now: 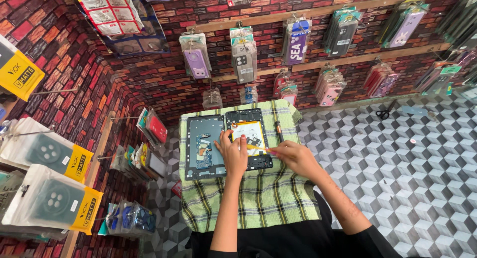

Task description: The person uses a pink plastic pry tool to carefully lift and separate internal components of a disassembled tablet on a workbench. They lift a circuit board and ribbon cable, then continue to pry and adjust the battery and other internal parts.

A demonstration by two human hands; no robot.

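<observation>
Head view, looking straight down. A green plaid cloth (248,198) covers the middle of the bench (407,178), which is patterned in grey cubes. Two pieces sit on the far half of the cloth: the grey tablet back cover (203,153) at the left, its edge running just inside the cloth's left border, and the opened tablet body (251,126) beside it, the two touching or all but touching along their long sides.

The left hand (233,151) presses down flat across that seam, fingers spread over the tablet body's lower left area, palm open, gripping nothing. The right hand (295,158) comes in from the right, its grip closed on a thin yellow tool (256,147) whose tip lies on the tablet body just beside the left fingers.

A dark screwdriver (279,130) lies along the tablet's right edge, near the cloth's far right corner. The near half of the cloth is bare plaid, and the bench to the right is wide open, with black scissors (385,111) far off by the back edge. The brick-pattern wall (164,84) of hung phone cases (243,56) closes in tight behind and to the left.
</observation>
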